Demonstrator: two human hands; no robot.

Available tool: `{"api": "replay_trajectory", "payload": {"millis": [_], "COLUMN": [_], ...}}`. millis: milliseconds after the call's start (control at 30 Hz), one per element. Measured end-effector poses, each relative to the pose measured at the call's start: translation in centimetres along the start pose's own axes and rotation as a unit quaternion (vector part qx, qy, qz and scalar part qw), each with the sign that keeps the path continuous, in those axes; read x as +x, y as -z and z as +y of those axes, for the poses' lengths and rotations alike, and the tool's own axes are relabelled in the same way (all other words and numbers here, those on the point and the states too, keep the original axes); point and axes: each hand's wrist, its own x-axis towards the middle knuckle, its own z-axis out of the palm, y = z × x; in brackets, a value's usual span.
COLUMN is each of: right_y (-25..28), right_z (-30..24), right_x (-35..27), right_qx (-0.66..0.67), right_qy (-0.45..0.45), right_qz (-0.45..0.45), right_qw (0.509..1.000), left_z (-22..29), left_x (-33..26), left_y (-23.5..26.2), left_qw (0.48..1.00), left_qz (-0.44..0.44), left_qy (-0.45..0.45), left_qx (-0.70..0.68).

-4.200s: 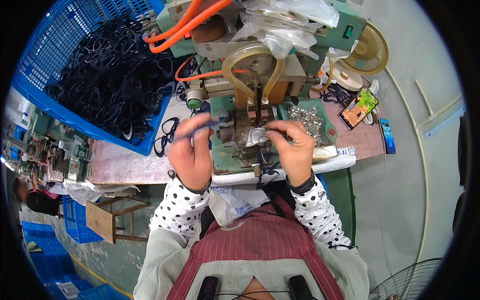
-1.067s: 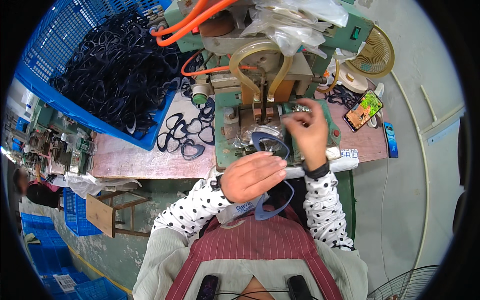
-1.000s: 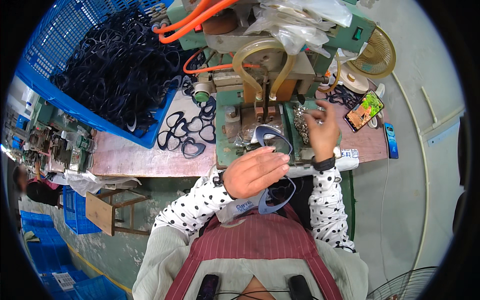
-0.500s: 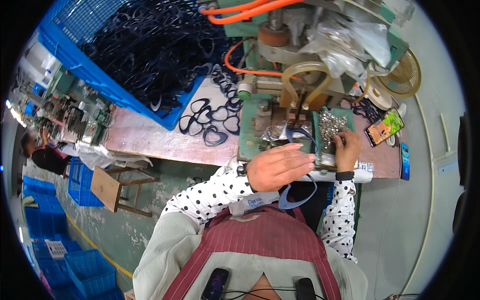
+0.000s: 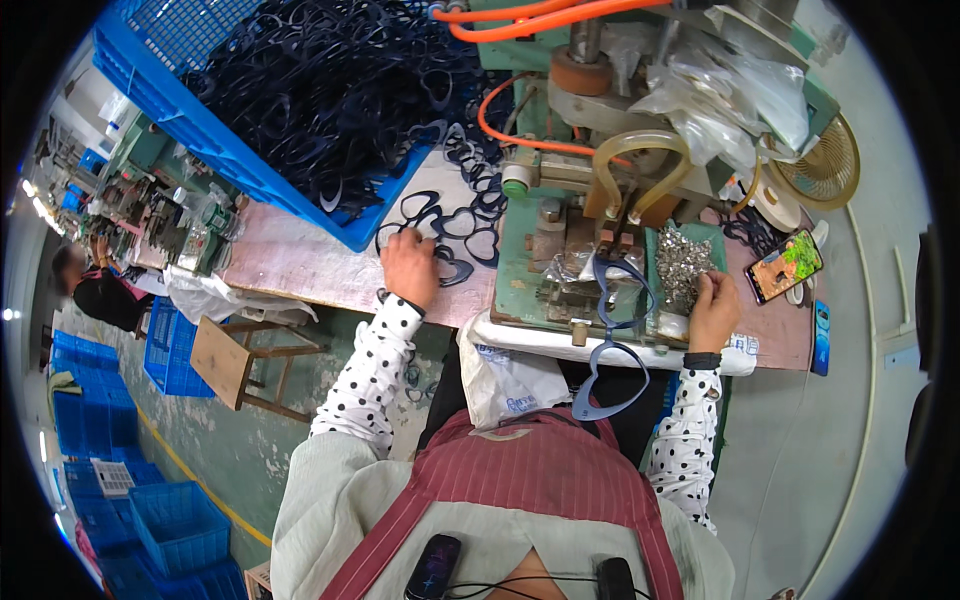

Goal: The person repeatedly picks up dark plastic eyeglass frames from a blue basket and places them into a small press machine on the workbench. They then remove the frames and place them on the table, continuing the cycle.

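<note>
My left hand (image 5: 410, 270) is on the pink tabletop, its fingers slightly apart and bent down at several dark heart-shaped frames (image 5: 462, 222). No frame is visibly lifted in it. Beside a pile of small shiny metal pieces (image 5: 684, 262), my right hand (image 5: 714, 312) has thumb and forefinger pinched together; whatever is between them is too small to make out. A blue pair of joined heart-shaped frames (image 5: 588, 405) hangs from the press's working point (image 5: 618, 240), its lower heart dangling past the table edge, touched by neither hand.
A blue crate (image 5: 230, 150) heaped with dark frames stands at the left back. The green press (image 5: 530, 290) carries orange hoses and a plastic bag. Right of it lie a phone (image 5: 785, 265) and a fan (image 5: 825, 165). A wooden stool (image 5: 225, 360) stands left; another person sits beyond.
My left hand has left the blue frames at the press and moved left to the dark frames on the table. My right hand has drawn slightly back from the metal pieces.
</note>
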Motion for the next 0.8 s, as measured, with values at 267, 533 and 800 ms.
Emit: {"api": "replay_trajectory", "payload": {"millis": [267,533,800], "right_y": [1.5,1.1,3.8], "right_z": [0.5,-0.8,-12.0], "right_x": [1.0,1.0,1.7], "right_qx": [-0.055,0.036,0.278], "right_qy": [0.121,-0.026,-0.012], "right_qz": [-0.044,-0.04,-0.084], "right_qw": [0.99,0.998,0.957], "left_z": [-2.0,3.5,10.2], "left_x": [2.3,4.0,4.7], "left_y": [1.5,6.0,10.9], "left_qw": [0.996,0.95,0.915], "left_qz": [0.015,0.123,0.185], "left_qy": [-0.085,0.071,-0.18], "left_qx": [-0.007,-0.277,-0.309]}}
